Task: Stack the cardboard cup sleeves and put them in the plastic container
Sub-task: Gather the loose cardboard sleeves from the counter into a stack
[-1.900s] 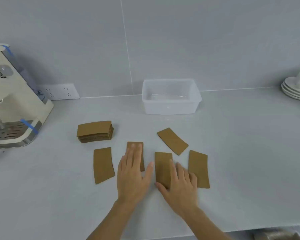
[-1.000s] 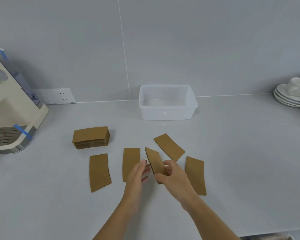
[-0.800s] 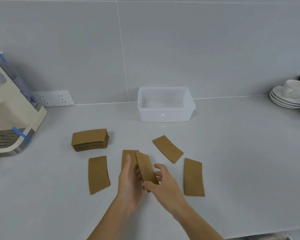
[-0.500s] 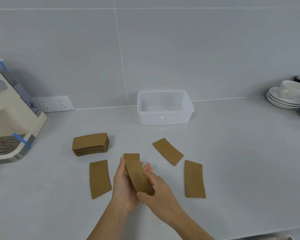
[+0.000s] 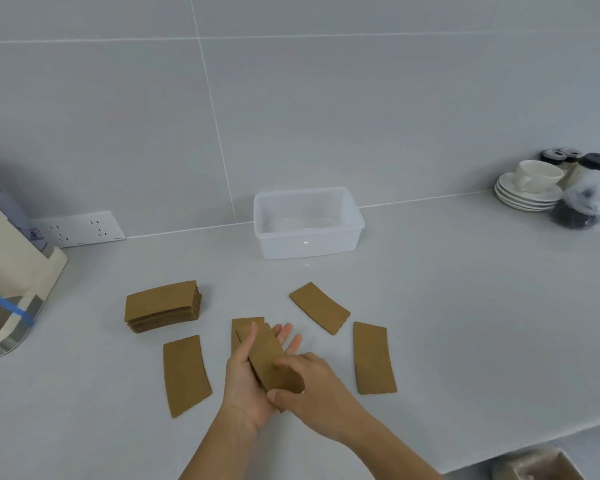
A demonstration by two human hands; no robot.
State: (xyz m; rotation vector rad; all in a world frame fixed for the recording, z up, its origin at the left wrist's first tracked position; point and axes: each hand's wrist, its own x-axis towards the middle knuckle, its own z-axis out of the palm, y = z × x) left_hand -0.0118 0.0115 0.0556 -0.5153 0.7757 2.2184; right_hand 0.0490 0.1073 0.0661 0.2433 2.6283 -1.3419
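A flat brown cardboard sleeve [image 5: 269,355] lies in the palm of my left hand [image 5: 245,386], thumb up along its left edge. My right hand [image 5: 312,393] pinches the near end of that same sleeve. Under it another sleeve [image 5: 238,325] rests flat on the counter, mostly hidden. Three more lie loose: one to the left [image 5: 186,374], one angled at the back [image 5: 319,307], one to the right [image 5: 374,357]. A stack of sleeves [image 5: 163,305] sits at the back left. The clear plastic container [image 5: 307,247] stands by the wall with nothing in it.
A cream coffee machine [image 5: 11,285] stands at the far left, a wall socket [image 5: 78,229] behind it. Stacked saucers with a cup [image 5: 530,187] and dark-lidded jars [image 5: 589,199] are at the far right. The counter's front edge [image 5: 520,452] runs along the lower right.
My right hand picked one sleeve off the counter and carried it left into my left palm, above the sleeve still lying there. The camera tilted up and turned right.
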